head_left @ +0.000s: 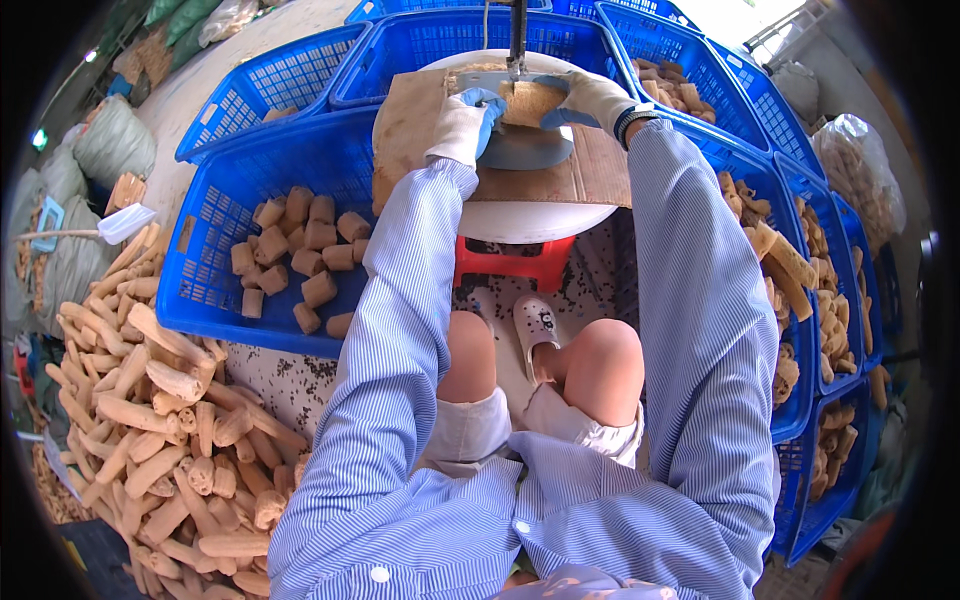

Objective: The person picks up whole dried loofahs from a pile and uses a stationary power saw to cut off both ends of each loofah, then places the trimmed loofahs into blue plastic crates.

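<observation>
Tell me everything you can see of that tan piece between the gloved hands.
The tan piece is short and blocky, with a rough, fibrous surface like dried plant matter. It lies roughly crosswise over a grey metal plate; whether it rests on it is hard to tell. The gloved right hand holds its right end. The left hand is at its left end, contact unclear.

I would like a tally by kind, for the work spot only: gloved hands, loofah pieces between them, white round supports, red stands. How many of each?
Gloved hands: 2 (left hand, right hand)
Loofah piece: 1
White round support: 1
Red stand: 1
Total: 5
</observation>
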Action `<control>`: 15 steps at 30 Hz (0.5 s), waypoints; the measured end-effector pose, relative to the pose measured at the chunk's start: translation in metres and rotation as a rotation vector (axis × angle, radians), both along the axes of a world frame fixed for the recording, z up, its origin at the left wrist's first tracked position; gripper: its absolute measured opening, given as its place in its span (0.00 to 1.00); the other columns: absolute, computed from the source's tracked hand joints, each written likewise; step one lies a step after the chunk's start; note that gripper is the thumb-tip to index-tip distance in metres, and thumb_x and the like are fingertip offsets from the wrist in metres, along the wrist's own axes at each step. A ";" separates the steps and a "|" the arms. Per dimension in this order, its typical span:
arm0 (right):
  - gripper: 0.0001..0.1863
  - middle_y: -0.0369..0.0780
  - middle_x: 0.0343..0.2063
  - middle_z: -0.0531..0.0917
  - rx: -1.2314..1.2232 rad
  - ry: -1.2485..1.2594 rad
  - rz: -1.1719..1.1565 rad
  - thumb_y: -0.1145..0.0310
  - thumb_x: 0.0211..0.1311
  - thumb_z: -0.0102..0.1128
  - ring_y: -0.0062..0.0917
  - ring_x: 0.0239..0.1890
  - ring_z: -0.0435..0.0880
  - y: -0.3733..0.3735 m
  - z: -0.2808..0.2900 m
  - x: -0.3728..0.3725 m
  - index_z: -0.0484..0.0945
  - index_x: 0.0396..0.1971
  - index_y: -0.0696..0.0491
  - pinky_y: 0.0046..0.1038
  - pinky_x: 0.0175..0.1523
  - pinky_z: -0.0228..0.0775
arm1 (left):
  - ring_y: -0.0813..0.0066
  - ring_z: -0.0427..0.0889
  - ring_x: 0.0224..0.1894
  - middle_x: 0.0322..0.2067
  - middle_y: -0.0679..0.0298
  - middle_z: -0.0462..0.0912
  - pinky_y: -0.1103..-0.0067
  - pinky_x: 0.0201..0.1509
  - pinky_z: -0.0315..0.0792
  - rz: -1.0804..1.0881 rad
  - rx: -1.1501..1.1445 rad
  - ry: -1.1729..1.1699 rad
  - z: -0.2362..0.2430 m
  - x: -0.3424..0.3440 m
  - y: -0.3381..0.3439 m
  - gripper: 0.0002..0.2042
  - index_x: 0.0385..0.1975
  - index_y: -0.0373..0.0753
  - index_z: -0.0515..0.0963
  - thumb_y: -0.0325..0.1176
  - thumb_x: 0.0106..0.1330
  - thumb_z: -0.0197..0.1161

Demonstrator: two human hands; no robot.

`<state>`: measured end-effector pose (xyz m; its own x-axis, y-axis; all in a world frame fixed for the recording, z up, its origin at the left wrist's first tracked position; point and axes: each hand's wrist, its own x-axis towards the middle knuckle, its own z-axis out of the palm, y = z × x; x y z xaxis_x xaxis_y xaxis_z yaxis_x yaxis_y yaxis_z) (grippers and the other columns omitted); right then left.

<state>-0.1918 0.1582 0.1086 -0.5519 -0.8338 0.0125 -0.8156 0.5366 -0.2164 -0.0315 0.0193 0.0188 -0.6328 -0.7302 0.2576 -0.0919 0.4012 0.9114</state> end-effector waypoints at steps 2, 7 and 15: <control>0.41 0.43 0.52 0.87 -0.030 -0.016 0.021 0.47 0.43 0.84 0.36 0.52 0.88 -0.003 -0.005 -0.007 0.82 0.60 0.45 0.32 0.61 0.79 | 0.78 0.85 0.32 0.33 0.65 0.89 0.79 0.39 0.79 0.029 -0.037 -0.006 -0.001 -0.003 -0.002 0.10 0.45 0.39 0.87 0.35 0.69 0.68; 0.38 0.42 0.53 0.87 -0.132 0.034 0.047 0.45 0.48 0.80 0.35 0.52 0.88 -0.002 -0.012 -0.013 0.82 0.60 0.44 0.31 0.60 0.78 | 0.76 0.86 0.35 0.36 0.63 0.90 0.76 0.42 0.80 0.056 -0.014 -0.051 0.005 -0.008 -0.001 0.12 0.47 0.38 0.87 0.36 0.69 0.67; 0.45 0.47 0.51 0.87 0.018 -0.169 0.240 0.39 0.49 0.78 0.42 0.54 0.86 0.085 -0.003 0.041 0.77 0.65 0.48 0.37 0.60 0.76 | 0.78 0.83 0.38 0.35 0.64 0.85 0.78 0.45 0.78 0.067 -0.097 0.044 0.007 0.068 0.111 0.15 0.43 0.34 0.82 0.35 0.62 0.77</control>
